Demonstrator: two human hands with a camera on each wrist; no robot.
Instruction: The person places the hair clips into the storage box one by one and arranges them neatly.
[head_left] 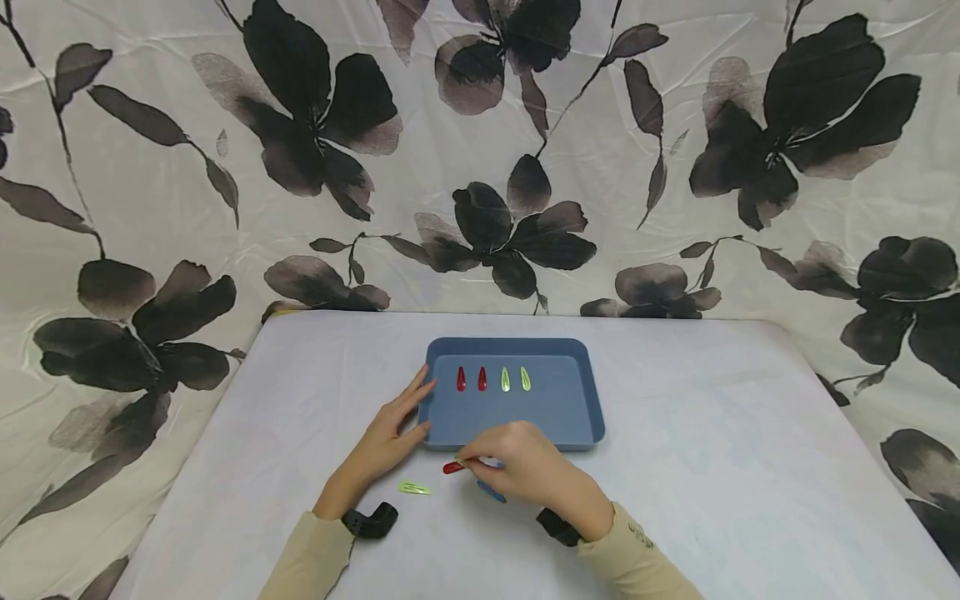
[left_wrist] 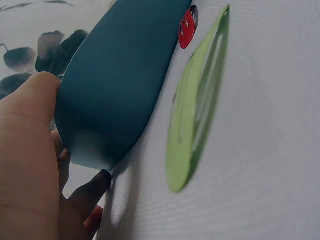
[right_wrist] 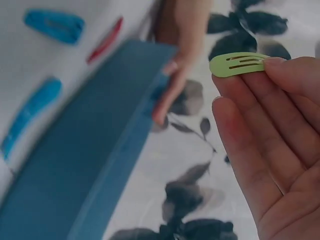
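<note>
My right hand (head_left: 517,462) pinches a light green hair clip (right_wrist: 239,65) between thumb and fingertips, just in front of the blue tray (head_left: 510,427). Fairly straight fingers of my left hand (head_left: 386,433) touch the tray's left side. Below my right fingertips a red hair clip (head_left: 452,468) lies on the table, close to the tray. Two blue hair clips (right_wrist: 32,112) are on the table too, partly covered by my right hand in the head view. Another green hair clip (left_wrist: 187,115) lies near my left wrist.
Inside the tray, two red clips (head_left: 461,379) and two green clips (head_left: 505,379) stand in a row. A white cloth covers the table (head_left: 697,433). Behind it hangs a floral curtain (head_left: 645,217).
</note>
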